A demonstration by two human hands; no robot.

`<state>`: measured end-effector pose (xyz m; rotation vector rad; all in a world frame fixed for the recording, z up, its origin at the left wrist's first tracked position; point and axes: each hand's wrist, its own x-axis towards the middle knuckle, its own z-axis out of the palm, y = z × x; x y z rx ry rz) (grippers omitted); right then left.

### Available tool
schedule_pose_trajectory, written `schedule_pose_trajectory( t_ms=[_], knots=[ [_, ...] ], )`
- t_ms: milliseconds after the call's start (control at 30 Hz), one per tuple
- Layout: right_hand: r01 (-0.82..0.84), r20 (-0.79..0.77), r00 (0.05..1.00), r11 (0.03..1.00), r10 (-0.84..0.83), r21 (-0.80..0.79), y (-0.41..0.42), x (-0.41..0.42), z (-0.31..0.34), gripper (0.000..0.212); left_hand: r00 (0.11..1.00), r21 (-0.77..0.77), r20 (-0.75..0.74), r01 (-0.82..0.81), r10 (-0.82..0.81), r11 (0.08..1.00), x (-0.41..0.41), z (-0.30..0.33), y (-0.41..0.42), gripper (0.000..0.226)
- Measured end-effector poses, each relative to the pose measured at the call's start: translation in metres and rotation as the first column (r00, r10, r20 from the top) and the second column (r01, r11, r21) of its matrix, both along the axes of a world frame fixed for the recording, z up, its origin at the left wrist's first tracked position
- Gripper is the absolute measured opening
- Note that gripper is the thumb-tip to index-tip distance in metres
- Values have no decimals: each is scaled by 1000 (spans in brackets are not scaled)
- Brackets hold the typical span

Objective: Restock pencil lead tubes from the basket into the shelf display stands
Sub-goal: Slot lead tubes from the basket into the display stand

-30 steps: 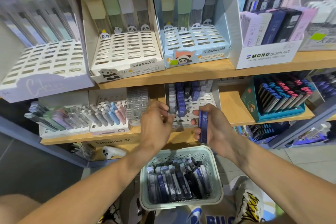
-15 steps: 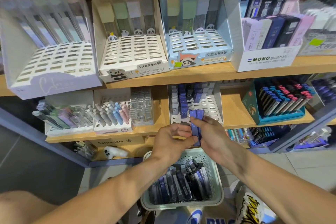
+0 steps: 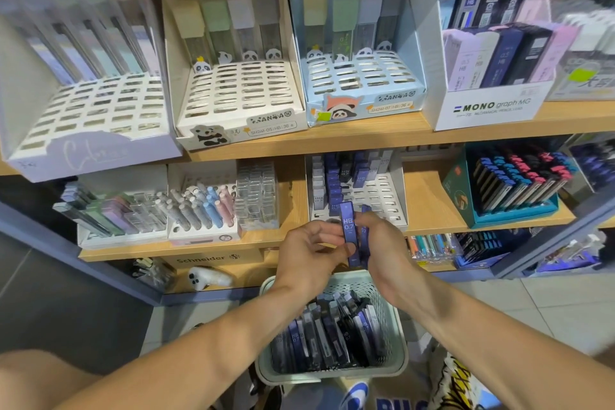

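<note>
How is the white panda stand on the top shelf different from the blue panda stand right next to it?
The white panda stand has a cream-white slotted tray; the blue panda stand has a pale blue one. The white stand's label reads 05 HB, the blue stand's 07 HB. Both hold one back row of four pastel-capped tubes, with most front slots unfilled.

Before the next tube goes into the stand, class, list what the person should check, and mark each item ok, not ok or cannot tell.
1. Tubes in hand: two blue tubes upright between both hands: ok.
2. Left hand grip: fingers pinch the front tube: ok.
3. Right hand grip: holds the rear tube: ok.
4. Free slots in the stand: several open at the front: ok.
5. Label match: front tube reads HB 0.7; stand's tubes too: ok.
6. Basket stock: many tubes left: ok.
</note>
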<state>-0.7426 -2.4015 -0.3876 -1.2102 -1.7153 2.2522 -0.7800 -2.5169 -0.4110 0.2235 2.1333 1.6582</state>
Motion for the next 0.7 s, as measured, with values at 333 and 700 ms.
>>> schedule_pose_trajectory(
  t_ms=[333, 700],
  knots=[
    [160, -64, 985, 987, -160, 8, 24, -5, 10, 22, 921, -50, -387, 26, -43, 998, -25, 12, 4, 24],
    [126, -30, 992, 989, -124, 73, 34, 2, 7, 23, 871, -203, -482, -4, -97, 979, -45, -5, 1, 17]
  ],
)
